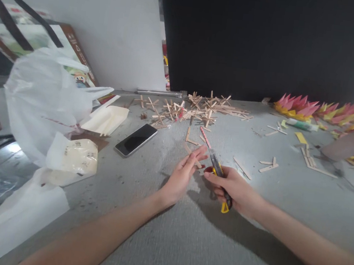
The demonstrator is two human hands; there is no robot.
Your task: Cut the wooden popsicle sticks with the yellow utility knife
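My right hand (pixel 236 190) is closed around a yellow and black utility knife (pixel 220 174), its blade end pointing away from me. My left hand (pixel 185 172) lies beside it with fingers stretched out, the fingertips resting on a thin wooden stick (pixel 193 155) on the grey tabletop (pixel 182 245). Other loose wooden sticks (pixel 242 167) lie just to the right of the knife. Behind them sits a heap of crossed stick pieces (pixel 199 107).
A black phone (pixel 135 139) lies left of my hands. White plastic bags (pixel 45 99) and a tote bag (pixel 31 33) fill the left side. Pink and yellow folded paper flowers (pixel 296 106) line the back right. A dark panel (pixel 272 41) stands behind the table.
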